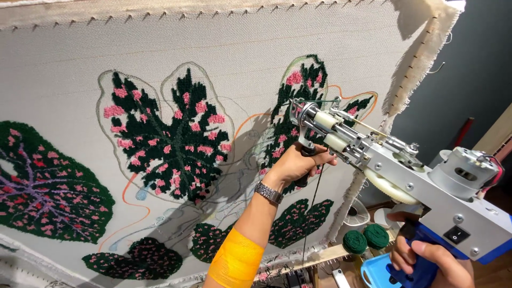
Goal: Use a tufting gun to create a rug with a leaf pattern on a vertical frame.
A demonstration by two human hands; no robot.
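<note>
A tufting gun (394, 170) of grey metal with a blue grip points its needle tip at a stretched pale cloth (234, 48) on a frame. My left hand (298, 162) is closed round the gun's black front handle, close to the cloth; a metal watch and a yellow wrap sit on that arm. My right hand (426, 258) grips the blue rear handle at the lower right. The tip touches a dark green and pink tufted leaf (298, 106). A dark green yarn strand hangs down from the gun.
More tufted leaves fill the cloth: a large one (170, 138) in the middle, one with purple veins (48, 186) at the left, smaller ones below. Two green yarn balls (365, 239) and a small white fan (356, 213) sit past the frame's right edge.
</note>
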